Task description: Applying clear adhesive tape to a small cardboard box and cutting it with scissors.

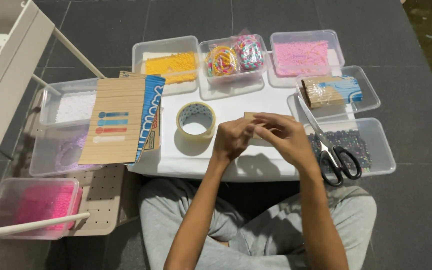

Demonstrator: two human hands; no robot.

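Over white board, left hand (232,140) & right hand (282,134) both pinch cardboard piece (254,118).

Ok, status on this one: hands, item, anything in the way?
Left hand and right hand both pinching small cardboard piece. Tape roll just left, scissors right; neither in the way.

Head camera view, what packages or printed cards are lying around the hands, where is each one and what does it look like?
Stack of printed cards: left of the tape roll, tan rectangle with blue, red and white bars, blue lettered edge.
Wrapped card bundle: clear tray, upper right, tan and blue, in clear film.
Small tan card: held between left hand and right hand, mostly hidden.
No screens or signs.
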